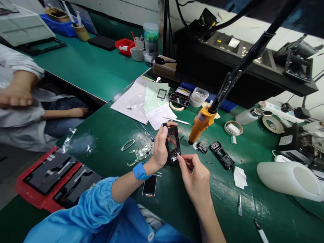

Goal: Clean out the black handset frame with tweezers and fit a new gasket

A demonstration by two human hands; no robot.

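My left hand (161, 145) grips a black phone housing (174, 156) with a rectangular opening, held upright over the green table. The fingers of my right hand (193, 170) are pinched at the housing's lower right edge, by a small white piece; what they hold is too small to make out. Left of the housing lies a green circuit board (143, 152), with a metal oval ring (128, 145) beside it. Below is a dark display screen (150, 185). To the right lie a small black part (201, 147) and another black housing (222, 155).
An orange electric screwdriver (201, 123) hangs just right of the housing. Papers (162, 114) and a pen lie behind. A red tray (37, 195) stands at left, a white nozzle (288, 179) at right. Another person's hands (16, 94) are at far left.
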